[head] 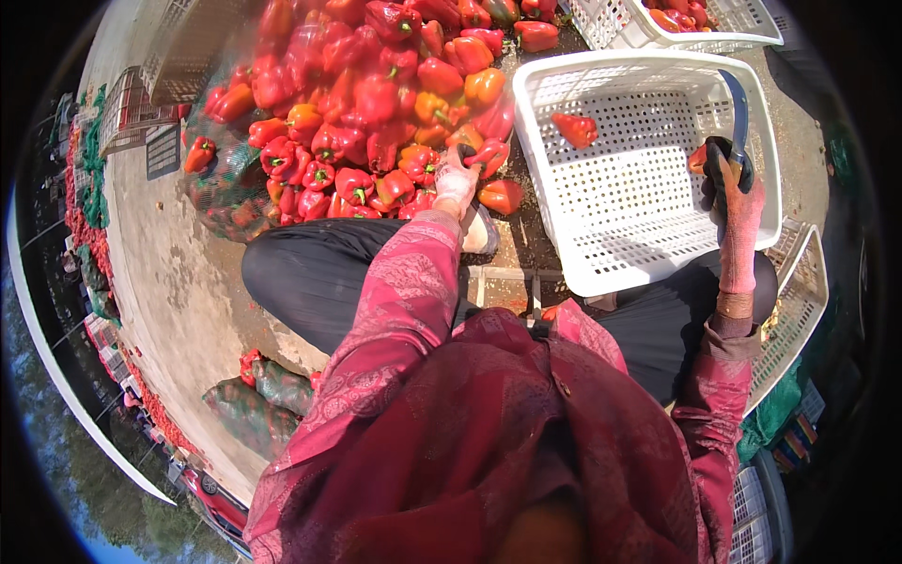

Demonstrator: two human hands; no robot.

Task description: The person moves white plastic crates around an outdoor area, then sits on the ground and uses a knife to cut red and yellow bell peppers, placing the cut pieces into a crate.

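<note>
My left hand (454, 182), in a pale glove with dark fingertips, has its thumb and fingers on a red bell pepper (492, 156) at the near right edge of a large pepper heap (352, 141). An orange-red pepper (501, 197) lies just beside that hand. Over the right side of a white perforated plastic crate (634, 271), my gloved right hand (733, 187) grips a knife (737, 113) with its curved blade pointing away from me. A bit of red pepper (697, 160) shows at that hand's fingers; whether it is held is unclear. One red pepper (575, 130) sits inside the crate.
Behind the white crate stands another crate (606, 25) with peppers in it. A green mesh sack (232, 176) borders the heap's left side. Filled mesh sacks (254, 416) lie on the concrete at left. A further crate (796, 303) is by my right knee.
</note>
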